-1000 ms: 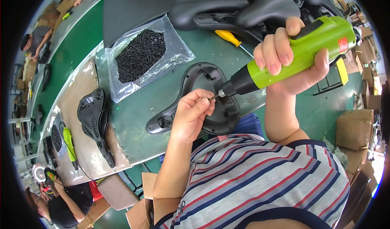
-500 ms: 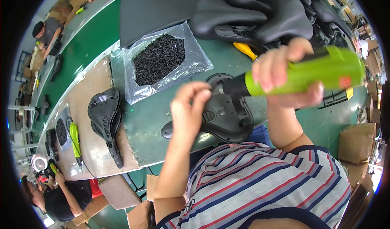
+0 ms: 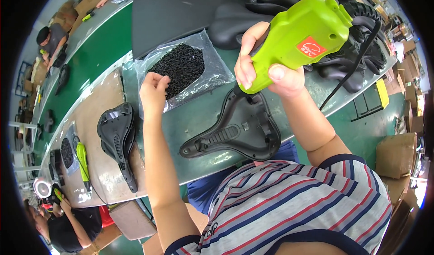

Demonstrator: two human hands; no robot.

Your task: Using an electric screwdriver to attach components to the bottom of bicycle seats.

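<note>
My right hand [image 3: 282,76] grips a lime-green electric screwdriver [image 3: 296,40], its dark nose pointing down at the far rim of a black bicycle saddle [image 3: 246,139]. The saddle lies underside up on the green table, and whether the bit touches it is hidden. My left hand [image 3: 154,90] is at the near-left edge of a pile of small black screws [image 3: 185,62] on a clear plastic bag [image 3: 214,69]. Its thumb and fingertips are pinched together; what they hold, if anything, is too small to make out.
More black saddles [image 3: 230,24] are heaped at the back right. Left of my arm lie other saddles [image 3: 118,137] and a second green screwdriver [image 3: 82,162]. A black cord [image 3: 350,71] hangs from my tool. Co-workers [image 3: 79,219] sit and stand along the left.
My left hand has moved from the saddle left to the screw pile. My right hand has swung the screwdriver from nearly level to steeply tilted, nose down over the saddle's far rim.
</note>
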